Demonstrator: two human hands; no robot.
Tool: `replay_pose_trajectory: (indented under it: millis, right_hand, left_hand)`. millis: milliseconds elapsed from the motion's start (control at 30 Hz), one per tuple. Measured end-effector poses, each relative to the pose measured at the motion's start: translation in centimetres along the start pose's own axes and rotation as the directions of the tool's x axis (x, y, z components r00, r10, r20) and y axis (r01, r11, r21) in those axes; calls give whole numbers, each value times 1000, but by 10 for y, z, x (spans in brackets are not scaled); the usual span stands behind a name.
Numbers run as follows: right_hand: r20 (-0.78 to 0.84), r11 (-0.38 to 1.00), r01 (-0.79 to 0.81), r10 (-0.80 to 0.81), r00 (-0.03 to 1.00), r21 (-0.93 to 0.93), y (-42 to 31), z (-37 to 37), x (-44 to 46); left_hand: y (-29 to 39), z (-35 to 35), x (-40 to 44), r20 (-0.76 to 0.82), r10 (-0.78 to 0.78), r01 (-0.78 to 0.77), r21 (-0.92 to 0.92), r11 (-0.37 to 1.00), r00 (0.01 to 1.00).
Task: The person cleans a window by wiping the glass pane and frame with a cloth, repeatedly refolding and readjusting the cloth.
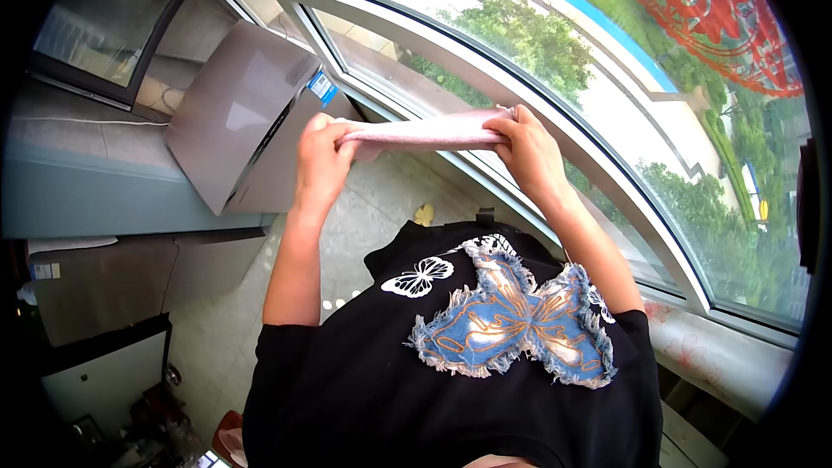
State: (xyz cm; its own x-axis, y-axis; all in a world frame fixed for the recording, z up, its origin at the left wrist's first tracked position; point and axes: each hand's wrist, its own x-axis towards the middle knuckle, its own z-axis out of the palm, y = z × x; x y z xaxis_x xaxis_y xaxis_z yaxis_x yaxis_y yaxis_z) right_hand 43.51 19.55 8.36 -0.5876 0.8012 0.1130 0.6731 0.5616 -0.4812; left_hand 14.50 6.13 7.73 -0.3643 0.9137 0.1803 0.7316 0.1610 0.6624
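A light pink cloth (pixel 425 132) is stretched sideways between my two hands, in front of my chest and near the window. My left hand (pixel 322 156) is closed on the cloth's left end, fingers and thumb pinching it. At the right end, my right hand (pixel 529 146) grips the cloth near its edge, with a little fabric sticking up past the fingers. The cloth looks soft and folded or bunched into a narrow band; its exact kind is not clear.
A grey refrigerator-like cabinet (pixel 247 104) with a blue label stands at the left, beside the window frame (pixel 485 48). A red paper decoration (pixel 719 9) is on the glass. A small yellowish item (pixel 424 214) lies on the tiled floor (pixel 373 199).
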Motion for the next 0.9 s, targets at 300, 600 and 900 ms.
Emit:
replay_pose_trajectory:
  millis: [300,600,900]
  right_hand:
    - [252,687,-191,11,968,701,8,-12,-1]
    - [604,-193,-576,155,782,794,1,36,-1]
    - [209,779,188,-379,902,598,-42,5,2]
  left_hand:
    - [3,-4,15,-181,46,-100,-303,948,982]
    - [90,98,-7,69,262,-223,-344,912,963]
    - [53,105,-5,507,34,445,-719,-534,861]
